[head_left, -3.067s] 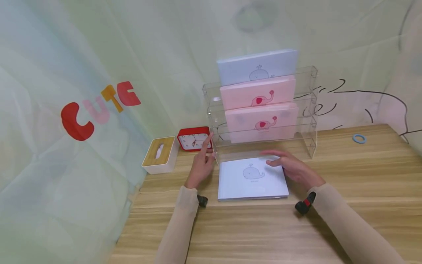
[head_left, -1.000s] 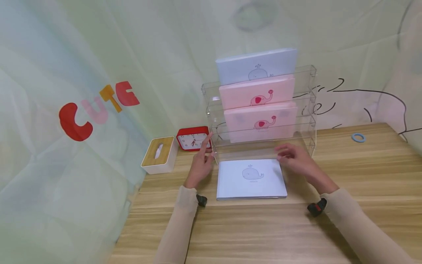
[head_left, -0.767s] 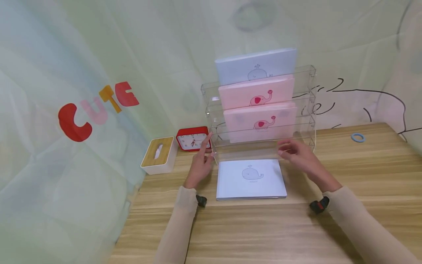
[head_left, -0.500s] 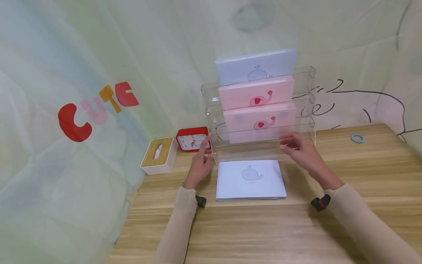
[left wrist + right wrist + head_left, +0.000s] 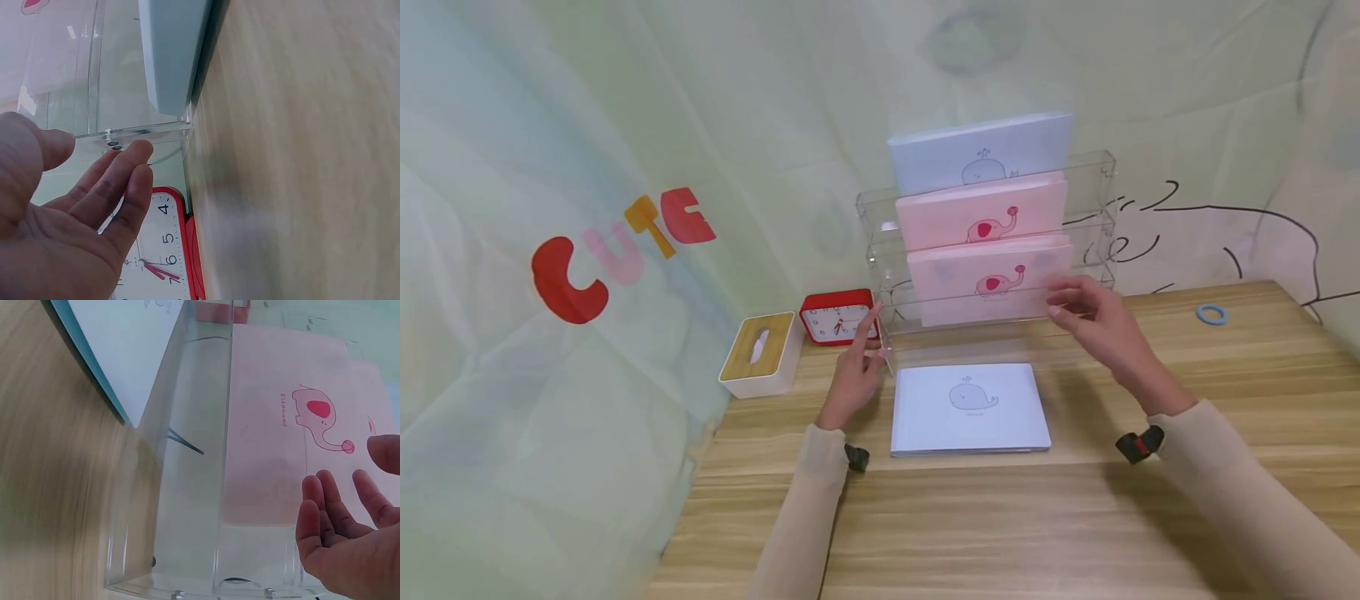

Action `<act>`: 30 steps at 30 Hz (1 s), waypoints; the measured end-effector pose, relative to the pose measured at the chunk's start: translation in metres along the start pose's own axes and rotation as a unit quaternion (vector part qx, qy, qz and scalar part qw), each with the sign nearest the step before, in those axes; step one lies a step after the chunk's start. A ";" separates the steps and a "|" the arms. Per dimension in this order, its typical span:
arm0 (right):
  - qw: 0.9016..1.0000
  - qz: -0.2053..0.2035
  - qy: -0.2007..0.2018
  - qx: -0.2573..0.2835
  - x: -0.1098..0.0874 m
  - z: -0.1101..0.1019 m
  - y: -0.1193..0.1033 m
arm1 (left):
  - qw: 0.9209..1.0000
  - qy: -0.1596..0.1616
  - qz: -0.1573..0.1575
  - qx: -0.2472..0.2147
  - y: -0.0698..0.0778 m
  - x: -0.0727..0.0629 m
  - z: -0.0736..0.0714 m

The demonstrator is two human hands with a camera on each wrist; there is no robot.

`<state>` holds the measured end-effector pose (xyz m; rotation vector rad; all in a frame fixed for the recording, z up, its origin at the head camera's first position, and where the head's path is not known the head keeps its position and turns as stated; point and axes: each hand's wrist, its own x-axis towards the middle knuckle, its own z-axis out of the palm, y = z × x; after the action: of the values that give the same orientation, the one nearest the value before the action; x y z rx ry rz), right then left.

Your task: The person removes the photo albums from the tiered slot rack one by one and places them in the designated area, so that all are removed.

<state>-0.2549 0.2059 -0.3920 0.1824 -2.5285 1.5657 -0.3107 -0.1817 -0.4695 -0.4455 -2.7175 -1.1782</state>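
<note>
A clear acrylic rack (image 5: 1092,185) stands on the table, holding a pale blue whale book (image 5: 928,160) at the back and two pink elephant books, the middle one (image 5: 936,218) and the front one (image 5: 951,279). Another white-blue whale book (image 5: 970,421) lies flat before the rack. My left hand (image 5: 856,379) is at the rack's left side, index finger extended and fingertips right at the panel edge. Beside the front pink book's lower right corner hovers my right hand (image 5: 1101,325), fingers loosely bent, nothing held. In the right wrist view its fingers overlap the pink book (image 5: 262,437).
Just left of the rack is a red alarm clock (image 5: 838,321), close behind my left fingers. A tissue box (image 5: 760,379) with a wooden lid sits farther left. At the right lies a blue ring (image 5: 1212,314). A fabric curtain (image 5: 820,100) hangs behind everything.
My right hand has left the flat whale book's upper right corner and risen rightward to the front pink book's right edge. The left hand and the books stay put.
</note>
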 end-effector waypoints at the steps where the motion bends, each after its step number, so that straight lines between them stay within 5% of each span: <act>1: 1.000 -0.002 0.004 -0.001 0.000 0.000 -0.001 | 1.000 0.000 0.000 0.000 0.000 0.000 0.000; 30: 0.994 -0.024 0.106 0.009 0.019 -0.013 -0.014 | 1.000 -0.003 -0.009 -0.002 0.002 0.000 -0.001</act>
<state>-0.2699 0.2111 -0.3703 0.0739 -2.3308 1.5049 -0.3096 -0.1816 -0.4674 -0.4261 -2.7308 -1.1897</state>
